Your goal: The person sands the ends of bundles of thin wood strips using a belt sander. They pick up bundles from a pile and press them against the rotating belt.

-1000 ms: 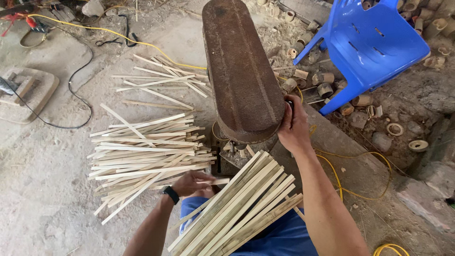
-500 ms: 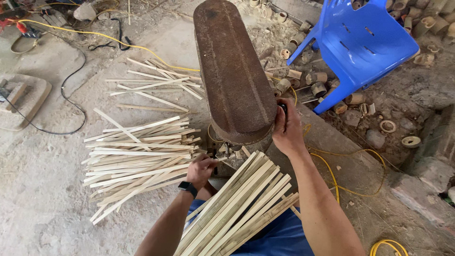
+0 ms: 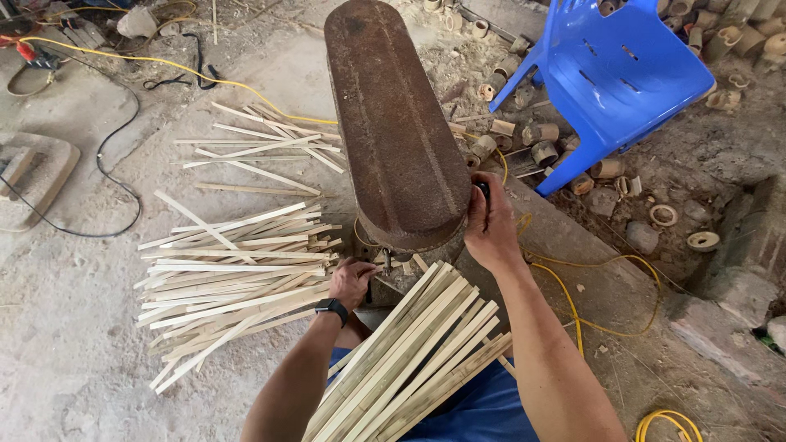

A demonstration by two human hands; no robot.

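Head view: bamboo strips point(image 3: 417, 360) lie bundled across the lap, nearest. Left hand point(image 3: 352, 281) is curled at the rusty machine's point(image 3: 393, 123) base; what it grips is unclear. Right hand point(image 3: 490, 225) clasps the machine's edge. Split slats point(image 3: 233, 278) pile on the floor; blue chair point(image 3: 622, 74) beyond.

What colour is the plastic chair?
Blue; the chair shows clearly in the head view.

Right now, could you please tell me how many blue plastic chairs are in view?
1. The blue plastic chair lies tipped at the upper right, beyond the rusty machine cover, among cut bamboo rings. None seems hidden.
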